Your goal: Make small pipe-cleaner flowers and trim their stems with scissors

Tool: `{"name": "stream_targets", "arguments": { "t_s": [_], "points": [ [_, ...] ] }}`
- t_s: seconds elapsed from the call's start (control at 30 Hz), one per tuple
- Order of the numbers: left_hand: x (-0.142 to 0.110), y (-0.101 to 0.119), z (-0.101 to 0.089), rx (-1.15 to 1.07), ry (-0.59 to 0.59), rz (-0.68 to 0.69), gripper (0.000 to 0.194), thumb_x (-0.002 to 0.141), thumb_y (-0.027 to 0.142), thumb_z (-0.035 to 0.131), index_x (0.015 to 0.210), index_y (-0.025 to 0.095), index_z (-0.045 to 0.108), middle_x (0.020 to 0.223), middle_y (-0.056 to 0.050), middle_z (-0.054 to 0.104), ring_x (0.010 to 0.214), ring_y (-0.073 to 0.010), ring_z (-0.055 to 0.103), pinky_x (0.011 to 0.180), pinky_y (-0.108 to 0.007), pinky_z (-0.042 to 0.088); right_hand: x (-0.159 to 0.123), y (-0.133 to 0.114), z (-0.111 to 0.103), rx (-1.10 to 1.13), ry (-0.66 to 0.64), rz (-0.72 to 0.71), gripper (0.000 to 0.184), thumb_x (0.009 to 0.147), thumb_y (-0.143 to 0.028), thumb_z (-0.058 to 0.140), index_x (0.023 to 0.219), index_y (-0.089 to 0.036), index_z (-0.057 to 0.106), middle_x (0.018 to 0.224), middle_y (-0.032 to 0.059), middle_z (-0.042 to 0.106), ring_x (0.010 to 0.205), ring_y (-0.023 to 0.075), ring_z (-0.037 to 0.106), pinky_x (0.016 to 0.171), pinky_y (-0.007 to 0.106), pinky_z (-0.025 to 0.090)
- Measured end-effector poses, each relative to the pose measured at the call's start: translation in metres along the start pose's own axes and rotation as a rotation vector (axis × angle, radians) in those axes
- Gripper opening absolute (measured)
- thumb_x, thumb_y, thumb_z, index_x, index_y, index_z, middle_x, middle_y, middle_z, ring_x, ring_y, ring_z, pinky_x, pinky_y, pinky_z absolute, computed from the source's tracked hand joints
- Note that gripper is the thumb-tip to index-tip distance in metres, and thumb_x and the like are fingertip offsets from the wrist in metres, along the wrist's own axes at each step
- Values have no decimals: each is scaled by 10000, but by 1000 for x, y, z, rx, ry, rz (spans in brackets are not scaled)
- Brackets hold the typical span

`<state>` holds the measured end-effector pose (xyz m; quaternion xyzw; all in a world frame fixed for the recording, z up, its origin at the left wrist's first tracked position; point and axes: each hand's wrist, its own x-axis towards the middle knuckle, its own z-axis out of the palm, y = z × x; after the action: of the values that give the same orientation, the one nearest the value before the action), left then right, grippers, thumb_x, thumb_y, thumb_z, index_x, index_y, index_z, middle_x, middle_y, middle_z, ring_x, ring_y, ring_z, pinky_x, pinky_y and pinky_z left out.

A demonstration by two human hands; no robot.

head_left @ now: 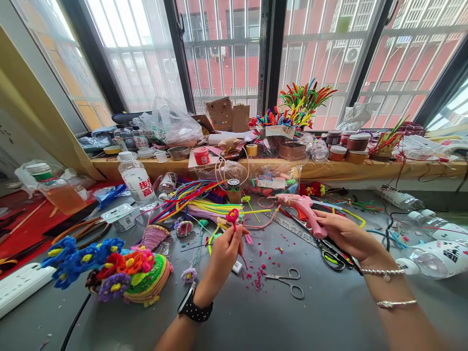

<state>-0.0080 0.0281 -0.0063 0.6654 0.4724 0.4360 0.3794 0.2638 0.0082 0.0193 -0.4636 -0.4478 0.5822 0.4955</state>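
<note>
My left hand (pixel 227 248) is closed in a pinch on a small pink pipe-cleaner flower (pixel 233 217), whose dark pink stem hangs below the fingers. At the right, my right hand (pixel 341 235) has its fingers at the handle of a pink glue gun (pixel 305 210), whose nozzle points left. Scissors with bare metal handles (pixel 288 282) lie on the table among pink fuzz clippings (pixel 259 278). Beneath the glue gun are a metal ruler (pixel 292 229) and black-and-green-handled scissors (pixel 332 256), partly covered by the gun and hand.
Colourful pipe-cleaner flowers (pixel 113 273) stand at the left beside a white power strip (pixel 25 287). Bundled pipe cleaners (pixel 204 200) lie behind my left hand. Plastic bottles (pixel 435 258) lie at the right; another bottle (pixel 136 180) stands back left. A cluttered sill (pixel 329 170) runs below the window.
</note>
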Motion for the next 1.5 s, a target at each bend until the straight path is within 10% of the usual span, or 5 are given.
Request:
{"name": "stream_targets", "arguments": {
  "t_s": [0.47,0.9,1.2,1.5],
  "points": [
    [1,3,0,-59,6,-16,388,788,454,334,782,146,570,412,66,404,340,-73,321,373,-192,261,-12,19,-6,-7,-240,12,373,709,-227,595,1077,-214,537,948,30,573,763,106,522,673,187,418],
    [1,2,-2,-78,5,-15,396,787,457,338,810,140,575,424,59,414,330,-68,344,354,-188,270,-16,29,-11,-38,-74,-28,513,692,-283,611,1174,-246,438,1155,32,515,965,165,531,808,237,429],
    [3,-1,-1,-80,9,-13,388,786,452,344,798,139,572,419,60,412,324,-68,343,345,-188,261,-4,47,-18,-132,171,141,293,646,-315,649,892,-166,596,704,23,637,535,113,559,500,201,462],
    [2,2,-2,-71,4,-37,394,773,480,342,753,149,555,422,60,408,329,-74,339,355,-194,265,2,54,-4,-285,72,170,314,710,-444,525,870,-187,608,623,10,645,495,132,567,445,218,417]
  ]
}}
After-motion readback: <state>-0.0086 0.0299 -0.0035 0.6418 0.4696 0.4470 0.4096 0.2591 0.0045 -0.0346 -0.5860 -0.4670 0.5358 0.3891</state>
